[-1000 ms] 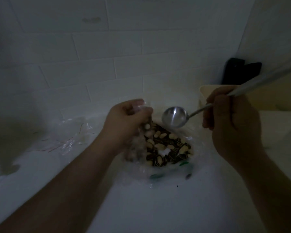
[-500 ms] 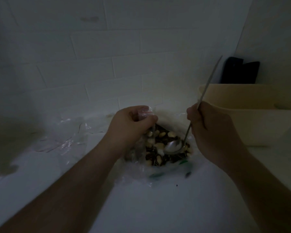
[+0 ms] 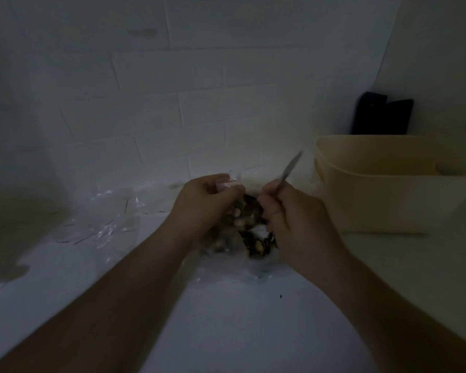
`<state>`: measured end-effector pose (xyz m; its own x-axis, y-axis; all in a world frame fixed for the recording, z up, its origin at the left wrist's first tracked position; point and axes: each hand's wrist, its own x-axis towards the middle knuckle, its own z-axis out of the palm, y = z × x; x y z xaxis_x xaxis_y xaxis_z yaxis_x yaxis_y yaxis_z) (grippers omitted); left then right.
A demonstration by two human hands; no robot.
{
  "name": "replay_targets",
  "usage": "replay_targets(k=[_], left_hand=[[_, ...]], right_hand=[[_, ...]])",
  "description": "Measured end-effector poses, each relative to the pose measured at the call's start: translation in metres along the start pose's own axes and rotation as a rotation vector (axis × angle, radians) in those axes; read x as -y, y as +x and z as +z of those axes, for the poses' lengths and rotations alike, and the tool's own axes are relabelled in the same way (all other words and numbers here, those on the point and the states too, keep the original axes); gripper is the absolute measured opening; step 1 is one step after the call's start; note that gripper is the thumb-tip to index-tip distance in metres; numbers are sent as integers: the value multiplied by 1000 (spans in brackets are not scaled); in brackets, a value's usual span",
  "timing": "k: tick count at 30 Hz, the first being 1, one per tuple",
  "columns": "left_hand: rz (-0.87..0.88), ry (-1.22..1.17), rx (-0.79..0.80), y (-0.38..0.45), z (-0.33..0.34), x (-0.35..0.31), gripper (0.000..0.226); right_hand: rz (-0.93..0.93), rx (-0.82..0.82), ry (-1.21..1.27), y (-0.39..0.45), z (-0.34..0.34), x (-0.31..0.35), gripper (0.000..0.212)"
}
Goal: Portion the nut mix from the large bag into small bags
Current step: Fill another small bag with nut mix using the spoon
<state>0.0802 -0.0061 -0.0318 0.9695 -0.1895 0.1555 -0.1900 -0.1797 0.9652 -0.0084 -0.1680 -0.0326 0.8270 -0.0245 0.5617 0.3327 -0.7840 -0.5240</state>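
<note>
We're mid-scoop: left hand [image 3: 203,204] pinches the small clear red-striped zip bag [image 3: 228,184] open over the large clear bag of nut mix [image 3: 256,242] mid-surface toward the back edge, right hand [image 3: 293,214] fingers curled round the thin metal spoon [image 3: 289,168], so next we'd tip it in carefully.

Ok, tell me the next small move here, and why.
Probably lift the spoon toward the small bag. The right hand has it dipped in the nut mix; the left hand pinches that bag right beside it.
</note>
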Motion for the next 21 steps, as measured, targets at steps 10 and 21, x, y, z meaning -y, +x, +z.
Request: replay_targets(k=[10,21], left_hand=[[-44,-211,9,6,-10,1,35],[52,-12,51,-9,-4,-5,48]], right_hand=[[316,-24,347,-2,-9,-3,26],[157,-284,218,3,-53,-11,29]])
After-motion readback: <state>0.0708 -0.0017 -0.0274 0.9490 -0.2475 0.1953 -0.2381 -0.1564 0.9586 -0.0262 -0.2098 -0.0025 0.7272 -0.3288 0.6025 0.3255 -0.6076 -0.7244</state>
